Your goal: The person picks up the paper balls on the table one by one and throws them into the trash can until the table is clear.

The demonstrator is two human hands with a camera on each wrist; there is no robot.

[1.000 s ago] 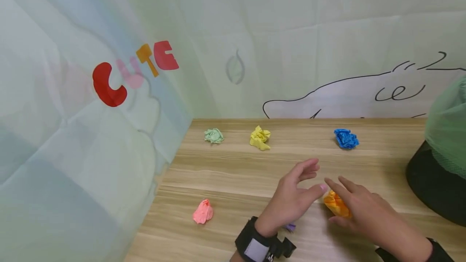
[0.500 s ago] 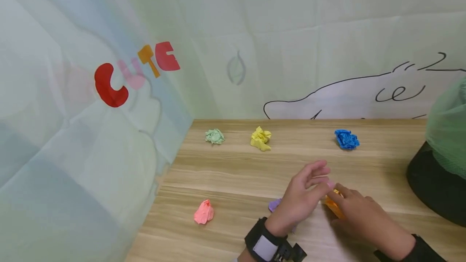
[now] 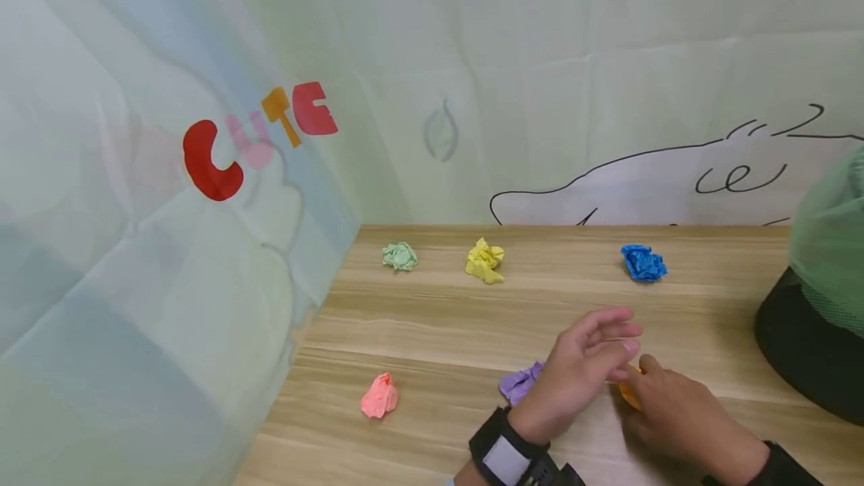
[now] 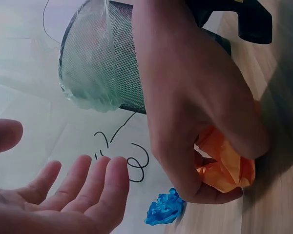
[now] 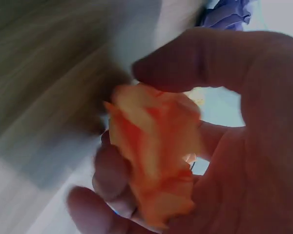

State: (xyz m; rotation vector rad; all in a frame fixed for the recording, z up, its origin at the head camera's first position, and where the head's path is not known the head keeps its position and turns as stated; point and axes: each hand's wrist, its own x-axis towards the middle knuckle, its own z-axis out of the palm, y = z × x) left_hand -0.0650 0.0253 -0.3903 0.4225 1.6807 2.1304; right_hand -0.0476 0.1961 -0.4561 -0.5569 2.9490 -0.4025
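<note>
My right hand [image 3: 691,415] grips a crumpled orange paper ball [image 5: 154,146] between thumb and curled fingers, low over the wooden table. In the head view only a small part of the ball shows, the rest being covered by the hands. My left hand [image 3: 577,370] holds nothing; its fingers are relaxed and slightly bent, palm facing the right hand. In the head view its fingertips overlap the right hand's knuckles, while the left wrist view shows a gap between the hands. A crumpled purple paper [image 3: 518,383] lies beside the left wrist, partly hidden by it.
Crumpled papers in pale green [image 3: 400,256], yellow [image 3: 484,261] and blue [image 3: 644,262] lie along the table's back edge. A pink one [image 3: 379,396] is at front left. At the right stands a black mesh bin [image 3: 790,336] with a green bag over its rim. Printed cloth hangs behind.
My right hand's fingers have closed round the orange paper ball. The left hand has shifted right, towards the right hand, uncovering more of the purple paper.
</note>
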